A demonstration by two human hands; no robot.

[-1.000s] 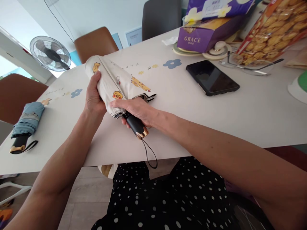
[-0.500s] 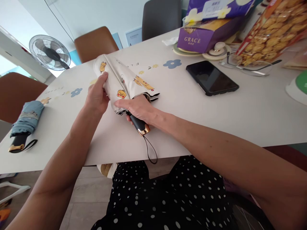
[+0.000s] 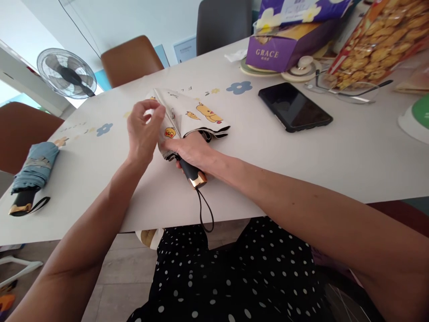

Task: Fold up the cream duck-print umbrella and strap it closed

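A cream folding umbrella (image 3: 197, 114) printed with yellow ducks lies across the white table (image 3: 254, 165). My right hand (image 3: 188, 150) is wrapped round it just above its black, gold-tipped handle (image 3: 194, 175), whose wrist cord hangs over the table edge. My left hand (image 3: 143, 132) hovers over the canopy's left side with fingers curled, thumb and fingertips pinching at the fabric folds; what they hold is hard to make out.
A rolled blue umbrella (image 3: 31, 172) lies at the table's left end. A black phone (image 3: 295, 107), a purple GRACE box (image 3: 281, 47), a snack bag (image 3: 375, 42) and glasses (image 3: 348, 89) sit at the far right. Brown chairs and a fan (image 3: 66, 74) stand beyond.
The umbrella has been lowered and turned to lie flatter on the table. My left hand has let go of the canopy's side and now sits above it, pinching at the folds.
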